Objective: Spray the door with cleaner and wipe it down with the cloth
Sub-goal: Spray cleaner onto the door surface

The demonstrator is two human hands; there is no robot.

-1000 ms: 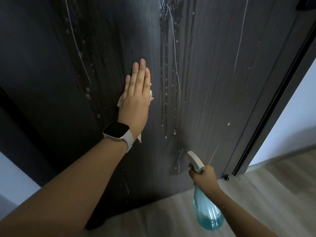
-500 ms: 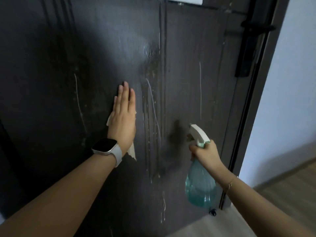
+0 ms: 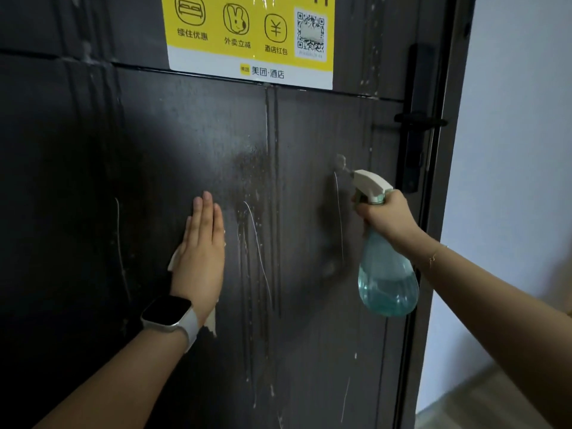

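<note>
Head view: a dark door (image 3: 309,243) fills most of the picture, with pale wall at 3 o'clock
Door: upright, wet, with pale runs of cleaner down the middle and lower panels; a yellow sticker (image 3: 250,35) sits at 12 o'clock and a black handle (image 3: 418,122) at 2 o'clock
Left hand (image 3: 201,252): flat, fingers straight and together, pointing to 12 o'clock, palm pressing the cloth against the door left of centre
Cloth (image 3: 173,258): pale, almost wholly hidden under the palm; only corners show at the hand's 9 o'clock and by the wrist at 6 o'clock
Watch (image 3: 168,314): on the left wrist, white strap
Right hand (image 3: 390,218): grip closed round the neck of the bottle, fingers curled at the trigger
Bottle (image 3: 387,280): clear, part full of blue cleaner, hanging below the hand at 3 o'clock from the cloth; white nozzle aimed to 10 o'clock, close to the door with a little mist at its tip
Step in hand: by my reading, spraying the right-hand panel while the cloth waits on the left one
Doing it well: keep the nozzle a little off the door so the mist spreads, use short pulls to limit runs, then bring the cloth across toward 3 o'clock and wipe downward over the streaks with even palm pressure
Risk: the sticker and the handle's lock may be best kept dry
</note>
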